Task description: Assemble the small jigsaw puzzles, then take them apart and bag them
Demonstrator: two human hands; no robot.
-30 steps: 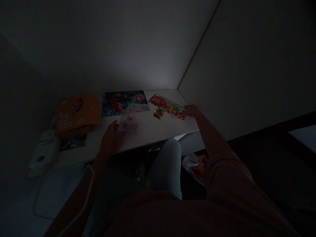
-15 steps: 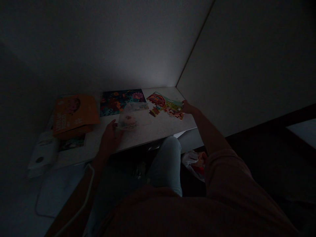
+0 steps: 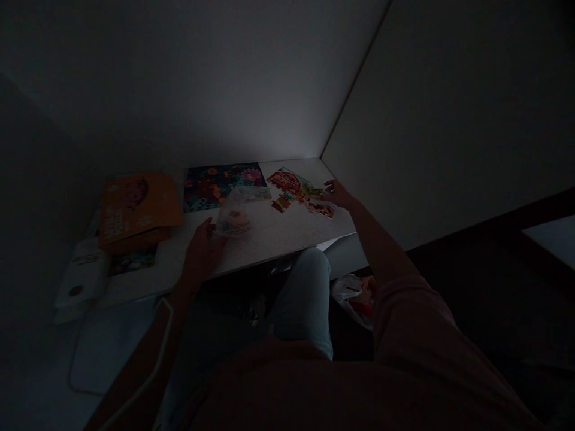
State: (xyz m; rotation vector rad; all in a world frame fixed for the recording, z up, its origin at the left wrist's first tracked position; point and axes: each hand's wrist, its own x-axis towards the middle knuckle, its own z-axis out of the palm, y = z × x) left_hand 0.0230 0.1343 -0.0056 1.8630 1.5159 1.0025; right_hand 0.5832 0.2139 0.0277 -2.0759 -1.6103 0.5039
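Observation:
In the dim head view, my left hand is at the left edge of a clear plastic bag, its fingers closed on the edge. The bag lies on the white desk and has small pieces inside, hard to make out. My right hand hovers at the right side of a partly joined jigsaw puzzle, with its fingers apart and nothing visible in them. The puzzle shows a red building and green ground, with an uneven lower edge.
A dark colourful picture sheet lies behind the bag. At the left, an orange puzzle box sits on another picture. A white device is at the desk's left end. Below the right side, a plastic bag of red and orange items lies low.
My right hand has lifted slightly and shifted left over the puzzle, its fingers now spreading. My left hand stays at the plastic bag. The view has shifted a little.

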